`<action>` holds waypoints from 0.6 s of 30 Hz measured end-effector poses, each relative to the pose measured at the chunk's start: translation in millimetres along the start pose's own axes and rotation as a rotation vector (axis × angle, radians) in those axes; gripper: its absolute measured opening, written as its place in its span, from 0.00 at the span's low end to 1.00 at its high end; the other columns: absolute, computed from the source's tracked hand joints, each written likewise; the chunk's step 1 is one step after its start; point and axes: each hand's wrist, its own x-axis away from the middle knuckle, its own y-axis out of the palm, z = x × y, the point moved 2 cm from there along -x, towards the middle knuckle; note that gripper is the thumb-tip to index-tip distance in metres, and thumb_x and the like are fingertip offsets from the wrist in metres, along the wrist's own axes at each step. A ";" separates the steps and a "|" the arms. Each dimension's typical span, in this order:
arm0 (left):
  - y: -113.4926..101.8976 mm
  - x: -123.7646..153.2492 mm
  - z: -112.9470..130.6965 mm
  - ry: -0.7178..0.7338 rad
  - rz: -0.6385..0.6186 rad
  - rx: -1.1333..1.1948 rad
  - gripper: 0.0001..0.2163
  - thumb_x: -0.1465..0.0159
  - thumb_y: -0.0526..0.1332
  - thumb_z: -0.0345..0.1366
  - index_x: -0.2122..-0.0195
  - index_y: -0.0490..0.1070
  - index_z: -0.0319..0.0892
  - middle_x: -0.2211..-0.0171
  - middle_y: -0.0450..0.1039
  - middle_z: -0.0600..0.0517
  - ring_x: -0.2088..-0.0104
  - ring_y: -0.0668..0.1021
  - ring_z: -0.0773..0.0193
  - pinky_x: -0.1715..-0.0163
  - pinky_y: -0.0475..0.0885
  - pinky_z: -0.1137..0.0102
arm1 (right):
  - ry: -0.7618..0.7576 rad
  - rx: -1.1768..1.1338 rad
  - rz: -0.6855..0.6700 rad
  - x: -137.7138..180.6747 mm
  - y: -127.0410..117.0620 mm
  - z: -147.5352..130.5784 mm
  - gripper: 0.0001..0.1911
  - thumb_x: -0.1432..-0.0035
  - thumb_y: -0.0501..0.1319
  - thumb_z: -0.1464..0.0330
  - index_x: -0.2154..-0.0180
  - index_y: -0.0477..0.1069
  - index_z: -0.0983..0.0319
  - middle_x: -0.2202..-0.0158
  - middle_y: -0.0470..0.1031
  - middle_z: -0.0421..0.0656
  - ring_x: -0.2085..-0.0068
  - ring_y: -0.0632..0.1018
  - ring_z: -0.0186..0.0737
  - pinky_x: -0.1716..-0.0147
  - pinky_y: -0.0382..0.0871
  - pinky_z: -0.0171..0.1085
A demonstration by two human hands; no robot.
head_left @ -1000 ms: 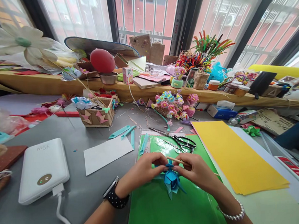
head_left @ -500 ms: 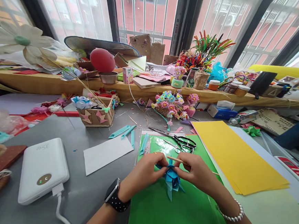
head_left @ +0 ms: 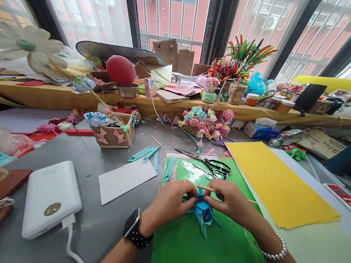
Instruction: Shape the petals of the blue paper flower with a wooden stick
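Note:
A folded blue paper flower (head_left: pixel 204 211) with pointed petals hangs over the green mat, pinched from both sides. My left hand (head_left: pixel 178 198), with a watch on its wrist, grips the flower's upper left edge between thumb and fingers. On the other side my right hand (head_left: pixel 226 195) pinches its upper right edge. A thin wooden stick (head_left: pixel 206 188) also lies in my right hand, passing under the fingers with its far end showing past the wrist. Beyond the hands, black-handled scissors (head_left: pixel 217 168) rest on the green mat (head_left: pixel 185 250).
Yellow paper sheets (head_left: pixel 277 184) lie to the right. On the left are white paper (head_left: pixel 127 181), blue paper strips (head_left: pixel 147 153) and a white power bank (head_left: pixel 51 200) with a cable. A decorated basket (head_left: pixel 115 134) and small flowers (head_left: pixel 200 121) stand before the cluttered ledge (head_left: pixel 161 106).
The blue flower has tilted slightly, its lower petals shifting a little right and down. Both hands stay in nearly the same place, still pinching it.

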 end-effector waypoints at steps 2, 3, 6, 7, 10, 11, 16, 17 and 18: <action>-0.4 0.1 -0.3 -0.004 -0.007 0.001 0.04 0.42 0.57 0.32 0.71 0.70 0.41 0.72 0.75 0.53 0.71 0.74 0.64 0.72 0.62 0.74 | 0.002 -0.004 0.003 -0.1 -0.8 -2.9 0.06 0.49 0.58 0.74 0.76 0.66 0.62 0.80 0.59 0.35 0.79 0.60 0.30 0.79 0.51 0.29; -0.7 0.1 -0.4 -0.006 -0.014 0.004 0.04 0.42 0.57 0.32 0.70 0.71 0.41 0.72 0.75 0.53 0.71 0.74 0.64 0.72 0.62 0.74 | 0.002 -0.007 0.003 -0.2 -1.0 -4.1 0.06 0.49 0.58 0.74 0.77 0.66 0.62 0.80 0.59 0.34 0.79 0.60 0.30 0.79 0.51 0.29; -1.5 -0.3 -0.9 -0.004 -0.036 0.008 0.05 0.40 0.56 0.34 0.69 0.71 0.42 0.71 0.75 0.53 0.71 0.74 0.64 0.72 0.62 0.74 | 0.001 -0.015 0.004 -0.3 -1.2 -5.7 0.06 0.50 0.57 0.75 0.77 0.65 0.62 0.80 0.58 0.34 0.79 0.60 0.30 0.79 0.51 0.29; -1.6 -0.5 -1.1 -0.004 -0.038 0.009 0.05 0.40 0.56 0.34 0.69 0.70 0.41 0.71 0.75 0.52 0.71 0.74 0.64 0.72 0.62 0.74 | 0.002 -0.016 0.005 -0.3 -1.1 -5.5 0.06 0.50 0.57 0.75 0.77 0.65 0.63 0.80 0.58 0.34 0.79 0.60 0.30 0.79 0.51 0.29; -2.0 -0.7 -1.9 -0.005 -0.028 0.007 0.05 0.40 0.56 0.33 0.69 0.70 0.41 0.71 0.74 0.52 0.71 0.73 0.64 0.72 0.62 0.74 | 0.005 -0.019 0.009 -0.3 -0.2 -3.0 0.06 0.49 0.57 0.74 0.77 0.65 0.63 0.80 0.58 0.34 0.79 0.60 0.30 0.79 0.51 0.29; -2.1 -0.7 -2.1 -0.003 -0.026 0.008 0.05 0.40 0.56 0.34 0.69 0.70 0.41 0.71 0.74 0.52 0.71 0.73 0.64 0.72 0.61 0.74 | 0.006 -0.021 0.008 -0.3 0.2 -1.8 0.06 0.48 0.57 0.73 0.76 0.65 0.63 0.80 0.59 0.35 0.79 0.59 0.30 0.79 0.51 0.29; -3.3 -0.3 -2.4 -0.008 -0.024 0.005 0.05 0.40 0.56 0.34 0.69 0.70 0.41 0.71 0.74 0.53 0.72 0.73 0.65 0.73 0.61 0.74 | 0.002 -0.044 -0.014 -0.2 1.3 2.9 0.07 0.45 0.56 0.69 0.74 0.68 0.63 0.80 0.62 0.36 0.78 0.61 0.30 0.79 0.52 0.30; -3.7 -0.3 -2.3 -0.015 -0.022 0.003 0.05 0.40 0.56 0.34 0.69 0.71 0.41 0.71 0.74 0.53 0.72 0.72 0.65 0.74 0.60 0.74 | 0.002 -0.049 -0.017 -0.2 1.1 3.2 0.08 0.44 0.56 0.69 0.74 0.68 0.63 0.80 0.62 0.36 0.78 0.62 0.30 0.79 0.52 0.30; -4.0 -0.4 -2.2 -0.022 -0.019 0.003 0.05 0.40 0.56 0.34 0.69 0.71 0.42 0.72 0.74 0.53 0.72 0.72 0.65 0.74 0.60 0.74 | 0.002 -0.053 -0.020 -0.1 0.8 3.3 0.08 0.44 0.56 0.69 0.74 0.68 0.63 0.80 0.62 0.36 0.78 0.62 0.30 0.79 0.52 0.30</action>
